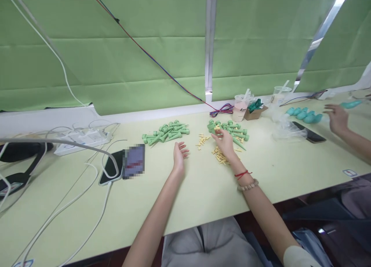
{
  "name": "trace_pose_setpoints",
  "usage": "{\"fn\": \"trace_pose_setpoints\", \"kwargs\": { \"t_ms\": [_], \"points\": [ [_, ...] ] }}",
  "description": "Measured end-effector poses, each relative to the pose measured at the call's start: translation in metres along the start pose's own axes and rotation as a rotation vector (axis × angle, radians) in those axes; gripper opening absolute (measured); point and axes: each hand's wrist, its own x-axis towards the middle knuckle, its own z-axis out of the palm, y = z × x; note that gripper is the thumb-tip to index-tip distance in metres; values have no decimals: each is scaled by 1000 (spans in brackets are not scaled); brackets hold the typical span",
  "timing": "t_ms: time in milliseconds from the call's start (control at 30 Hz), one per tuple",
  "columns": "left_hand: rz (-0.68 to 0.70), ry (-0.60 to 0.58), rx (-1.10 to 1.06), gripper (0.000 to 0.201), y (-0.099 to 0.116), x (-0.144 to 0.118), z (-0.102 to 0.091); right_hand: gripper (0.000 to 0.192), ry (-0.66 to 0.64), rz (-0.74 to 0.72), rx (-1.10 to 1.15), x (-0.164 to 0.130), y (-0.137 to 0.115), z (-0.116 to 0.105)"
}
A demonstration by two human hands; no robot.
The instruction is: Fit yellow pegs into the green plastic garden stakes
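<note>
- Head view: the right hand (pixel 224 142) is reaching forward over the pale green table (pixel 203 189), fingers curled down onto the near edge of the right pile of green cone-shaped plastic pieces (pixel 232 130); it looks to be pinching one, though I cannot tell for sure from here.
- The left hand (pixel 179 154) is lying released, palm half up, fingers loose, holding nothing, just short of the left pile of green cones (pixel 166 131).
- The cones are looking light, stiff and smooth, tapering to a point; the wide collar end is likely the surest place to grip, since the slim tip would slip.
- Small yellow pegs are lying in two scatters: one (pixel 203 140) between the hands, one (pixel 220 155) under the right wrist. They are tiny and easily knocked about.
- Left of the hands, a phone (pixel 133 161) and white cables (pixel 87 182) are lying on the table.
- Behind the right pile, a drink cup (pixel 240 107) is standing, easily tipped by a far reach.
- At the far right, another person's hand (pixel 336 118) is working near teal pieces (pixel 304 114).
</note>
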Motion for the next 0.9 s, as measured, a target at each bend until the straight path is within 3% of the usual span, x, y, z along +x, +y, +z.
{"fn": "trace_pose_setpoints", "kwargs": {
  "t_ms": [100, 267, 567, 700, 900],
  "points": [
    [-13, 23, -3, 27, 1, 3, -3, 27, 78, 79, -171, 9, 19, -19],
    [-1, 16, 8, 23, 4, 2, -4, 14, 42, 189, -378, 7, 32, -27],
    [108, -17, 146, 17, 4, -5, -1, 31, 93, 167, -581, 5, 24, -29],
    [158, -25, 252, 20, 4, -2, -4, 24, -12, 118, -605, 1, 11, -22],
    [368, -70, 563, 23, -1, -2, -7, 45, -226, 60, -666, -17, 1, -2]
  ]
}}
